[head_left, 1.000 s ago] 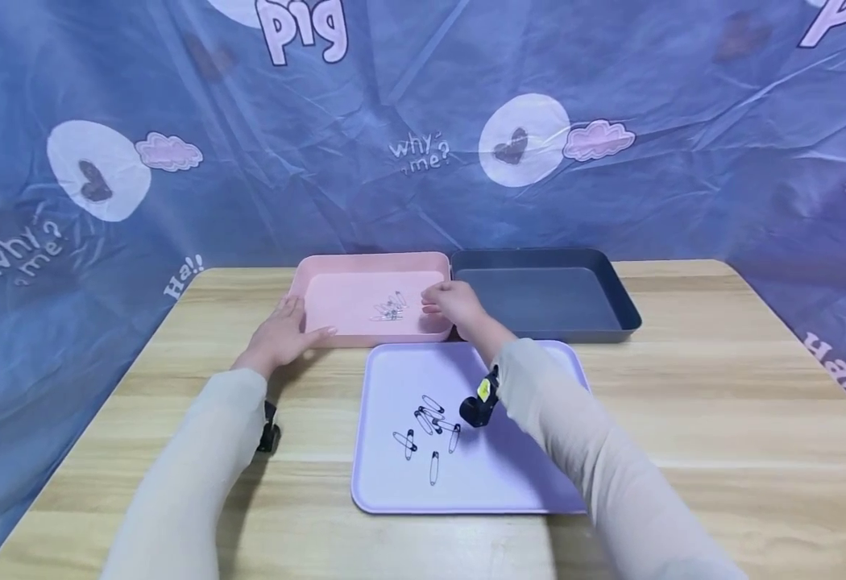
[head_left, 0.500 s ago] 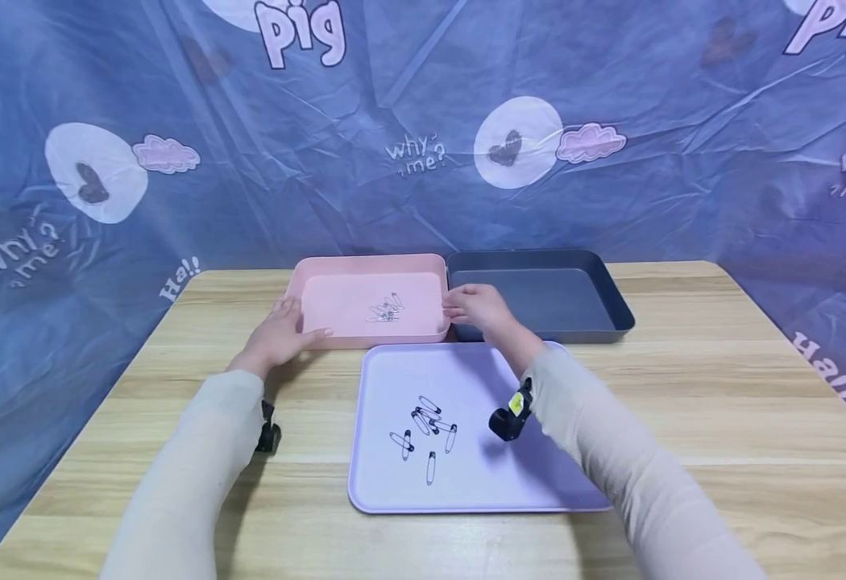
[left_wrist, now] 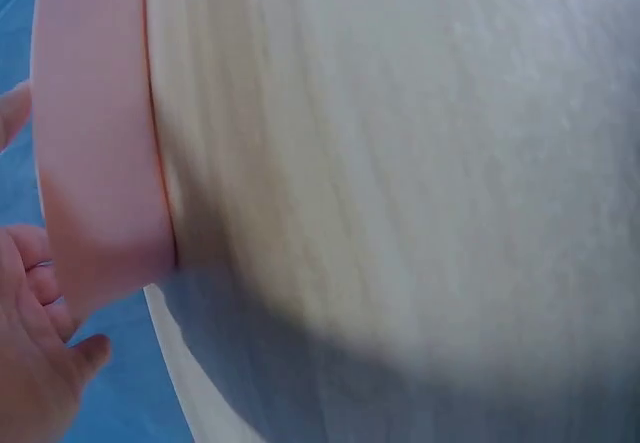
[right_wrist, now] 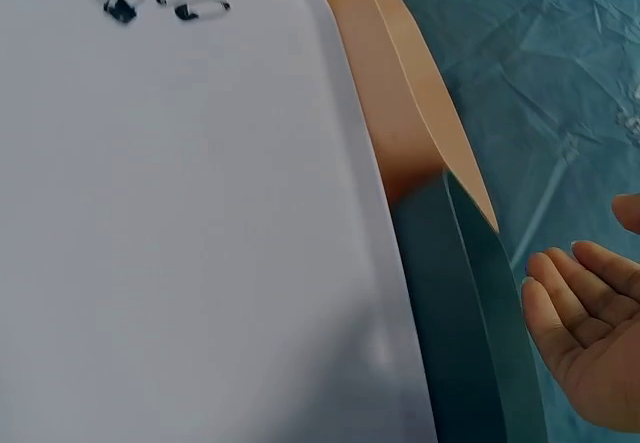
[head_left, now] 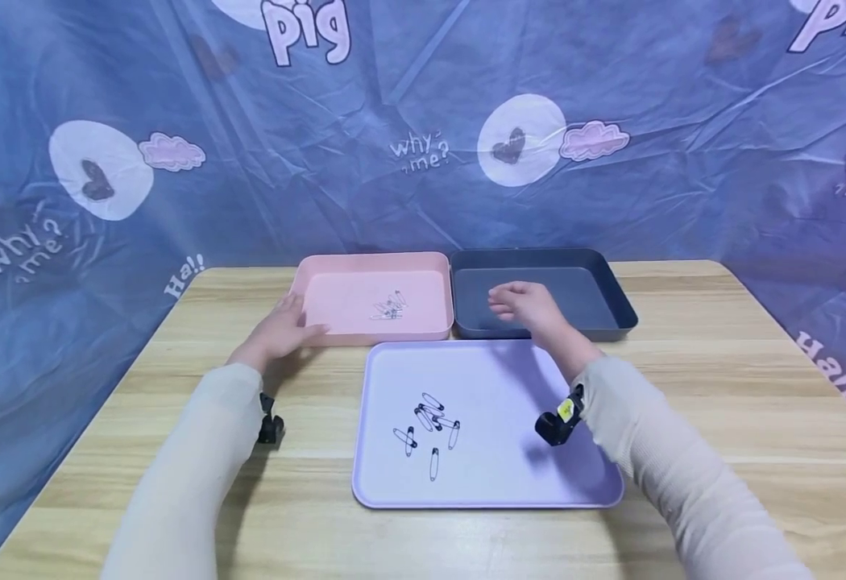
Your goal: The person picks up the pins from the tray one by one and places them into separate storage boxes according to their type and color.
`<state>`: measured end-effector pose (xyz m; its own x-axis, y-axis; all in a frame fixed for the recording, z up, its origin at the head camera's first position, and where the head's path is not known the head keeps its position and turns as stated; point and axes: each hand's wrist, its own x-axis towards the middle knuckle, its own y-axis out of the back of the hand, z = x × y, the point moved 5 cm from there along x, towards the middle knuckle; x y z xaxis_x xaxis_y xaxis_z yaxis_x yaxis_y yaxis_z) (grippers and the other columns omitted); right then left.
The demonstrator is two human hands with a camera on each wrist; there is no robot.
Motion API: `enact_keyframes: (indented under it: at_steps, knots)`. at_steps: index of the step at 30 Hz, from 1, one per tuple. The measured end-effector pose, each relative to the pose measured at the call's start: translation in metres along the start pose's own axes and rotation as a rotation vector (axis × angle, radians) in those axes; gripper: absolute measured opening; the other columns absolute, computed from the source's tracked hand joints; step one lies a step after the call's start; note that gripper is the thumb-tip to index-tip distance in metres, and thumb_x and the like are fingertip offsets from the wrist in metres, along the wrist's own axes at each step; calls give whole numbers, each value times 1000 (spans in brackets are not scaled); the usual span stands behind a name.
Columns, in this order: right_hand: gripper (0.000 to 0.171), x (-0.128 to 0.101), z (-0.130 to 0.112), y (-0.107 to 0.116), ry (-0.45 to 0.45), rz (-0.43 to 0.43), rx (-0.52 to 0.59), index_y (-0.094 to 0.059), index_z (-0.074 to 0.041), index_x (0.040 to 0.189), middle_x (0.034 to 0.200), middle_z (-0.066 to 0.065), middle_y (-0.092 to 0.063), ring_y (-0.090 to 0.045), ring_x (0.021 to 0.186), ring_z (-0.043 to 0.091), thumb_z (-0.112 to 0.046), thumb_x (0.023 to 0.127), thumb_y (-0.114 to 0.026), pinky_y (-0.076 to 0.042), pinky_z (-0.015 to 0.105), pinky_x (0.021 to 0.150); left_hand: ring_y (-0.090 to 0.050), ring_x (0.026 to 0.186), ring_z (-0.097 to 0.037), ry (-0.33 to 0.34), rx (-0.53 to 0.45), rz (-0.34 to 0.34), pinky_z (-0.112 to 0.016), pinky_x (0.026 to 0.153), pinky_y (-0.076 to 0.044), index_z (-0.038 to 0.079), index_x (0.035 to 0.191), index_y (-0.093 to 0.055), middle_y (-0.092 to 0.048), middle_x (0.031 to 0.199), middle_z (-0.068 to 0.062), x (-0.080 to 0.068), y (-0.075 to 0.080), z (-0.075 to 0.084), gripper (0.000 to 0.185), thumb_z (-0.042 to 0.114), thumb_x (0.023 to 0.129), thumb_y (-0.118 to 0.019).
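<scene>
My left hand [head_left: 276, 332] rests at the near-left corner of the pink tray [head_left: 336, 340], fingers along its left side and thumb over the front rim. That same tray wall [left_wrist: 95, 133] fills the left of the left wrist view. Several silver safety pins [head_left: 390, 308] lie inside it. Over the dark blue-grey tray [head_left: 575, 294] hovers my right hand [head_left: 528, 308]. Its fingers are loosely bent, with nothing seen between them and the thumb apart in the right wrist view. Several black safety pins [head_left: 433, 415] lie scattered on the lavender tray [head_left: 510, 475].
Pink and dark trays stand side by side at the back of the wooden table [head_left: 691, 387], with the lavender tray in front of them. A blue printed cloth [head_left: 321, 185] hangs behind and at both sides.
My right hand has moved right, from above the pink tray's right end to above the dark tray. The left hand stays at the pink tray's corner.
</scene>
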<state>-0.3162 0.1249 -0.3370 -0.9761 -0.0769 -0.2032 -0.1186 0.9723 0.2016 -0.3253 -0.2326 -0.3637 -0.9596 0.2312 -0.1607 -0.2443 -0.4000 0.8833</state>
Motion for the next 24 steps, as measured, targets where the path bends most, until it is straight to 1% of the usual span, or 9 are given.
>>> enact_keyframes:
  at_steps: [5,9,12,16,19,21,24]
  knots:
    - [41,-8,2,22,24,12,-77,-45,7,118,118,24,-47,-46,107,33,-20,87,-50,-39,39,89,0,126,-39,-35,-36,3,-47,102,-2,-12,132,-8,-2,138,-28,-2,3,3,76,37,87,-45]
    - [42,-13,6,38,39,25,-140,-45,5,118,118,21,-48,-46,107,32,-23,87,-50,-39,40,89,-5,126,-39,-62,-70,24,-47,102,-7,-12,133,-11,-6,138,-28,-5,7,7,73,33,88,-46]
    - [43,-17,10,48,56,40,-193,-46,4,118,118,22,-47,-45,107,33,-25,87,-50,-38,42,89,-18,123,-39,-47,-123,40,-46,101,-13,-10,133,-15,-15,137,-27,-9,11,7,70,33,88,-47]
    - [45,-22,18,64,86,79,-329,-47,3,118,119,22,-47,-43,108,34,-30,88,-48,-36,44,89,-27,119,-40,-31,-175,55,-47,100,-18,-7,132,-24,-26,133,-26,-15,13,9,66,34,87,-48]
    - [46,-25,23,76,126,118,-412,-49,3,116,119,22,-47,-43,108,34,-33,87,-48,-36,45,88,-26,120,-40,-54,-191,79,-48,98,-20,-5,130,-31,-31,132,-25,-19,13,17,61,33,86,-49]
    - [46,-27,25,83,161,142,-436,-49,4,115,117,23,-49,-43,107,35,-33,88,-48,-36,45,88,-31,117,-40,-83,-204,102,-48,97,-24,-5,129,-35,-35,129,-25,-21,14,24,58,31,86,-51]
    - [46,-28,27,93,208,180,-452,-50,6,114,113,24,-51,-45,106,34,-32,87,-49,-37,44,87,-39,112,-39,-145,-222,134,-47,94,-30,-7,124,-40,-42,123,-25,-23,14,37,52,25,85,-53]
